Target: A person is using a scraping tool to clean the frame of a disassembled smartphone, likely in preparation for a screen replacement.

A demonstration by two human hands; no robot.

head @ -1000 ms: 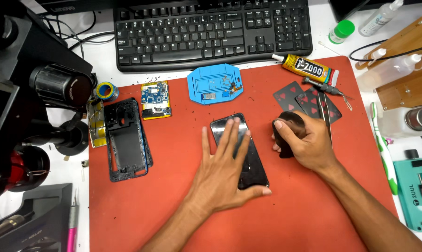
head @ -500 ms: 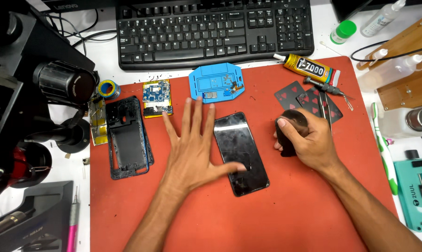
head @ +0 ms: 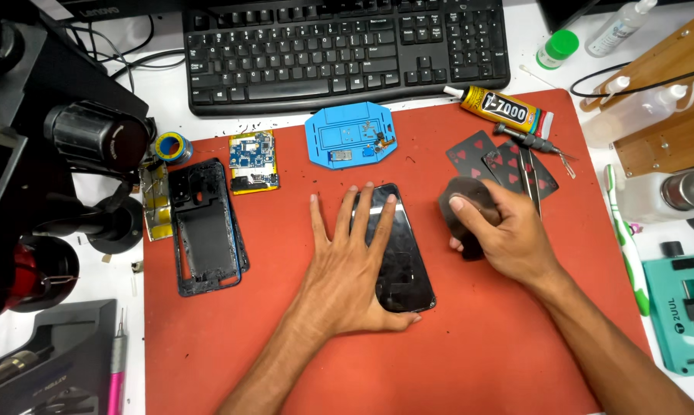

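My left hand lay flat and spread wide in the middle of the frame. It pressed down on a black phone that lay glass side up on the red mat. My fingers pointed up the frame, over the left part of the phone, and my thumb touched its bottom edge.

My right hand was just to the right of the phone. It was curled around a dark round thing. My pointer finger lay on top of it and my thumb was under it. I could not tell what the round thing was.

The red mat covered most of the bench. Left of my left hand lay a black phone frame, empty inside. Above it sat a small blue circuit board on a yellow piece. A blue holder plate lay near the top middle of the mat. A black keyboard ran along the top of the frame.

In the upper right lay a yellow glue tube, and under it some black playing cards with red hearts. A big black microscope stood on the left side of the frame.
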